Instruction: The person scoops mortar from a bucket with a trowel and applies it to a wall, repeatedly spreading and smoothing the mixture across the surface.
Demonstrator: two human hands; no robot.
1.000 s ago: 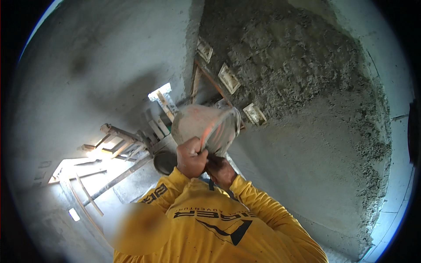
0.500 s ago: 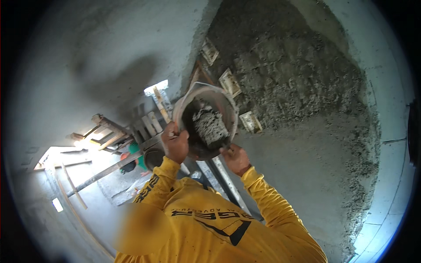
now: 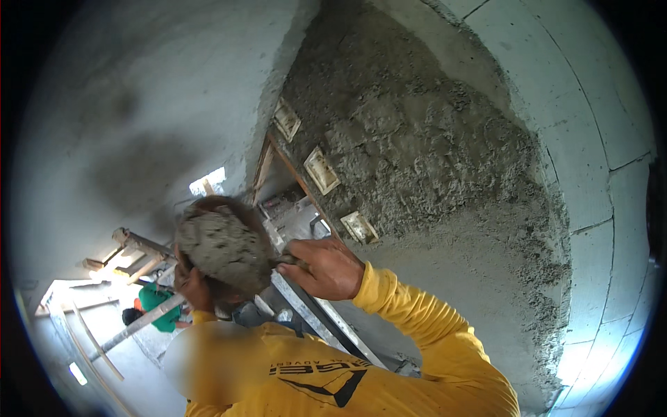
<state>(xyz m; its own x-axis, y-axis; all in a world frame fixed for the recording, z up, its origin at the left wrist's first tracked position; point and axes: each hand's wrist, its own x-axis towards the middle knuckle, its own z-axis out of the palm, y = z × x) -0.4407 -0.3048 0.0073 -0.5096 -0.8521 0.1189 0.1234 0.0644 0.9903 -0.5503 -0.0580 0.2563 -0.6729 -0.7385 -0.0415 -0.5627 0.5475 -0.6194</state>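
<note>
In front of me, left of centre, a thick heap of wet grey mortar [image 3: 226,247] sits over the mouth of a round bucket [image 3: 251,213]. My right hand [image 3: 325,267] is closed in a fist around a short handle at the heap's right edge. It looks like a trowel's handle, with the blade hidden under the mortar. My left hand [image 3: 196,288] grips the bucket's near left side, its fingers partly hidden by the mortar and bucket.
Rough wet plaster covers the wall [image 3: 417,153] at right, beside pale blocks [image 3: 590,174]. Rectangular boxes [image 3: 321,171] line its left edge. Long metal bars [image 3: 306,309] lie below my hands. A person in green [image 3: 165,306] is at lower left, near wooden scaffolding [image 3: 142,243].
The bucket has shifted left with my left hand. My right hand has come away from the rim, and the mortar heap now sits higher and nearer. The view has turned toward the right.
</note>
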